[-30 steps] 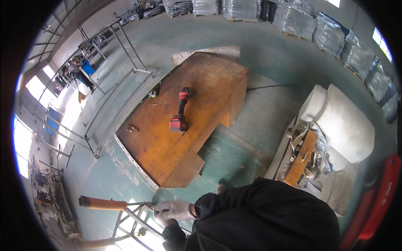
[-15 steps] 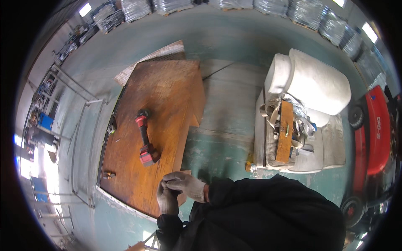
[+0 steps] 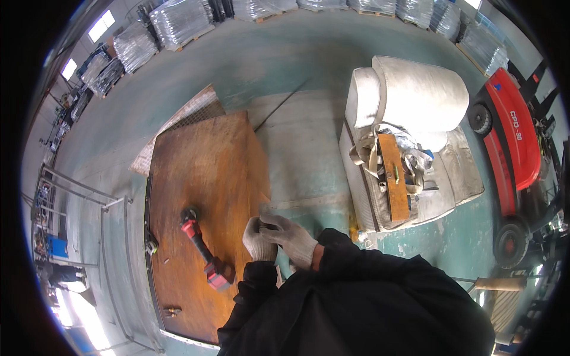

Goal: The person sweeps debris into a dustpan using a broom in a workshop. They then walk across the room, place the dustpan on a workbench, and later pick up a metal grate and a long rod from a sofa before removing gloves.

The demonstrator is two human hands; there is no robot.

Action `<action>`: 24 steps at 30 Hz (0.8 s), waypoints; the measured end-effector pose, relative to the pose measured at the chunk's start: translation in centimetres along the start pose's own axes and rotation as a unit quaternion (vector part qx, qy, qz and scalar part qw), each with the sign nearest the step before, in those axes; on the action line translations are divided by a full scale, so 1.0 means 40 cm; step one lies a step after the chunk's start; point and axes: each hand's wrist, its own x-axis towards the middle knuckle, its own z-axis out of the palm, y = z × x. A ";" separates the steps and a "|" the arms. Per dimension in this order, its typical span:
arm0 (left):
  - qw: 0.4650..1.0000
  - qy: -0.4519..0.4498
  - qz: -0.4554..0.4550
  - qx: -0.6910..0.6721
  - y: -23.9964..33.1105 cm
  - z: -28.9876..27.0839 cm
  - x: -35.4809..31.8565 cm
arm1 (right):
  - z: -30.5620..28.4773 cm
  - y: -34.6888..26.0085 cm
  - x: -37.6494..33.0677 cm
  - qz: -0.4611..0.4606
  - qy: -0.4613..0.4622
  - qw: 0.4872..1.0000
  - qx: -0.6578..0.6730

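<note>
Head view: red power tool point(image 3: 205, 252) lies left of gloved hands point(image 3: 279, 237).

Daylight is bright and even, coming from windows point(image 3: 101, 25) at the upper left; a blown-out glare patch sits at the lower left. Shadows are soft. The fisheye bends edges, darkens the rim, and blurs the outermost parts.

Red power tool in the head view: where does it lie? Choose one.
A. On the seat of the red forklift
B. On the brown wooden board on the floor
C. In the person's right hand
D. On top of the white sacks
B: the red power tool lies flat on the brown wooden board, to the left of the gloved left hand and right hand, which do not touch it.
</note>
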 end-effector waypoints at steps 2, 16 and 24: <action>0.999 -0.009 -0.013 -0.042 0.006 0.041 0.064 | -0.017 0.051 0.052 -0.009 0.013 1.000 0.014; 0.991 -0.017 -0.075 -0.111 0.170 0.535 0.741 | -0.555 0.260 0.677 0.150 -0.087 0.953 0.249; 0.962 -0.181 -0.170 -0.114 0.330 0.668 0.961 | -0.712 0.389 0.988 0.366 0.058 0.755 0.541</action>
